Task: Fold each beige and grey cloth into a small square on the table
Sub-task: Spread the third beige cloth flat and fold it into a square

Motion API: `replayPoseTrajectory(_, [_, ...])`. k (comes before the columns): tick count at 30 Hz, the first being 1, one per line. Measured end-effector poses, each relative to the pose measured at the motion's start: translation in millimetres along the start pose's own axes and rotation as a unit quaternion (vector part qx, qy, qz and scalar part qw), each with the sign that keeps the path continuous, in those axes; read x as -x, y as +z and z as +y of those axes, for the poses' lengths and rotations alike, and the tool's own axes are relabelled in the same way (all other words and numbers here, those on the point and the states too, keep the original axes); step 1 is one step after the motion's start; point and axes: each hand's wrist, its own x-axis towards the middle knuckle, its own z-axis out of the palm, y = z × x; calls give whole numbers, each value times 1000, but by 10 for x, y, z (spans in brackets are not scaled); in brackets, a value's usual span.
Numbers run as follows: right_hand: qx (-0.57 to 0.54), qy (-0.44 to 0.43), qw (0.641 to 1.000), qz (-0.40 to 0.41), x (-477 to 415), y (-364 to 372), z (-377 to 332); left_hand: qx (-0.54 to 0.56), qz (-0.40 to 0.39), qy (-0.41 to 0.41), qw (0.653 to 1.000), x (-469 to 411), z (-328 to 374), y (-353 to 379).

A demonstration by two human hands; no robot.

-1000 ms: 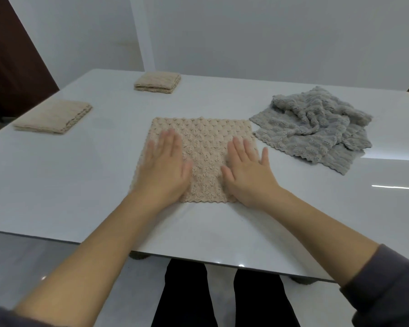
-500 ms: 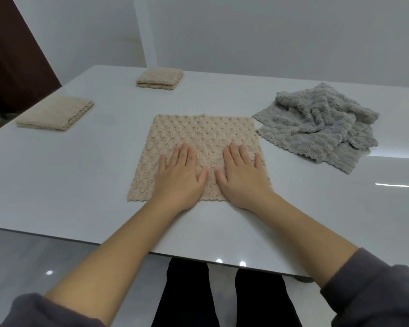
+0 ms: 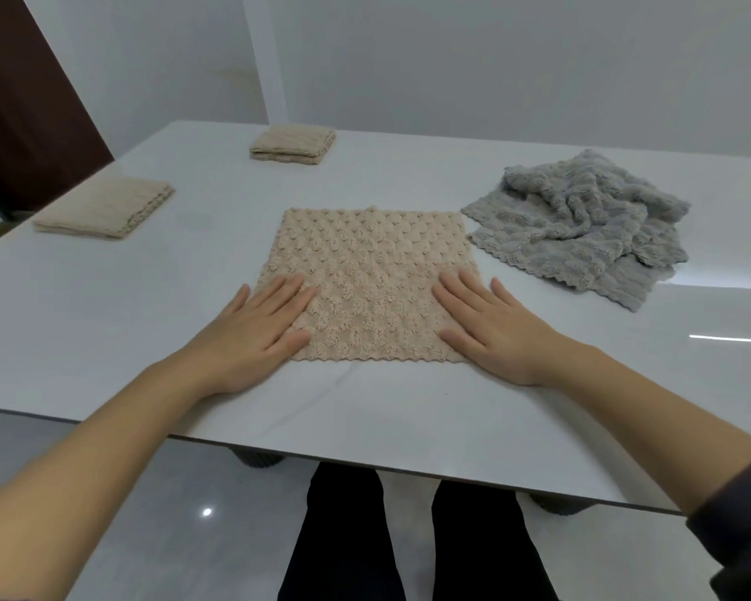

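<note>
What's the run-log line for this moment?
beige cloth: spread flat | left hand: open, pressing left edge | right hand: open, pressing right edge | grey cloth: crumpled, untouched

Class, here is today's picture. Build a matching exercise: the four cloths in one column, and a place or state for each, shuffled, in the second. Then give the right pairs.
Column 1
1. grey cloth
2. flat beige cloth
3. far folded cloth
4. left folded cloth

Column 2
A. folded, near the left edge of the table
B. crumpled, on the right
C. spread out, with left hand and right hand flat on it
D. folded, at the far side

Pairs: 1-B, 2-C, 3-D, 4-A
</note>
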Motion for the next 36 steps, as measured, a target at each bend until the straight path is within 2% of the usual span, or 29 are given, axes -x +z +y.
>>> replayPoseTrajectory(5, [5,21,999,-39,217,-10,192,17,-25,-23,999,234,-180,-22])
replayPoseTrajectory(8, [19,50,997,-57,359,-97,238,26,8,-24,999,361,-276,-9])
replayPoseTrajectory(12, [-55,-1,998,23,481,-142,250,49,148,45,987,474,-281,-54])
replayPoseTrajectory(15, [-133,-74,982,110,472,-109,209,32,203,70,976,494,-197,-91])
replayPoseTrajectory(18, [-120,-121,969,177,423,-96,122,-1,204,74,976,459,-170,-104])
replayPoseTrajectory(20, [-112,-118,968,192,385,-90,95,-8,208,73,975,431,-184,-114])
replayPoseTrajectory(27, [-118,-78,974,177,257,-46,131,78,194,22,978,377,-175,-85])
replayPoseTrajectory(30, [-174,-72,964,188,270,-37,136,110,202,11,973,390,-143,-90])
replayPoseTrajectory(36, [-311,-6,930,194,314,-54,138,241,214,-75,944,420,-102,-113])
